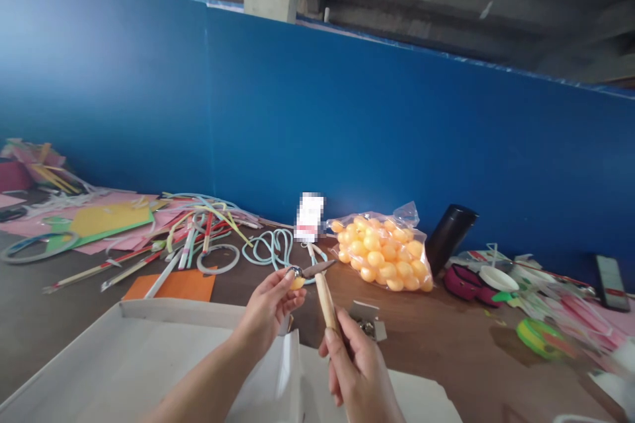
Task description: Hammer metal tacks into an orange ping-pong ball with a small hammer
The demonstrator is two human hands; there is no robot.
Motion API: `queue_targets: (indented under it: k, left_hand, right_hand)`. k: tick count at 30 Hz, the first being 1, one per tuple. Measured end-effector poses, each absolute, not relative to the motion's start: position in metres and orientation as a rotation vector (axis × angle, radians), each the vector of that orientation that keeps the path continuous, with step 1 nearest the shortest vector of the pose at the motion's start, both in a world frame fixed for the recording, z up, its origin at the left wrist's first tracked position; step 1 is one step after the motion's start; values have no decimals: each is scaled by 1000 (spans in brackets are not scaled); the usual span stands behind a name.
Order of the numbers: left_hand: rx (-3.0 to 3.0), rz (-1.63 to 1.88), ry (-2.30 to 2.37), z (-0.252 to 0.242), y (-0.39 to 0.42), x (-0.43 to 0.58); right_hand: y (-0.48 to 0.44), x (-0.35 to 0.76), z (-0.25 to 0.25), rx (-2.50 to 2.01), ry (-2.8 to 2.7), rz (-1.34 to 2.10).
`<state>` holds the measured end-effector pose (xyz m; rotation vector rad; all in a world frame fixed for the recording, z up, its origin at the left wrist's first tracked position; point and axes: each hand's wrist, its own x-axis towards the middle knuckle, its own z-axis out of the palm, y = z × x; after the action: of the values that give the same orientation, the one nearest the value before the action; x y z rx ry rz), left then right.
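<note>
My left hand (270, 307) pinches a small shiny silver round piece (296, 271) between thumb and forefinger, with a bit of yellow showing just under it. A dark pointed blade (319, 268) shows to the right of that piece; what it is joined to I cannot make out. My right hand (354, 360) is wrapped round a pale wooden stick (326, 301), which points up and away, its tip close to the blade. Behind my right hand is a small open box (380, 330) with shiny silver pieces inside.
A white open carton (188, 344) lies before me. Beyond stand a clear bag of orange-yellow balls (380, 251) and a black bottle (450, 238). Coloured paper (112, 218), sticks and pale tubing (270, 248) lie left; green tape (538, 337) and a phone (612, 283) right. A blue partition (317, 112) rises behind.
</note>
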<state>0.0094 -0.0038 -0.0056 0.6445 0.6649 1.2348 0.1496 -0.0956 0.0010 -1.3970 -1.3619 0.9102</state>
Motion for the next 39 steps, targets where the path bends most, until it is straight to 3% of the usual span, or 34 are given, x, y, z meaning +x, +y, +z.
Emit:
queue_targets:
  k: [39]
  left_hand:
    - [641, 1237, 682, -2, -7, 8]
  right_hand:
    - [-97, 146, 1, -1347, -1354, 967]
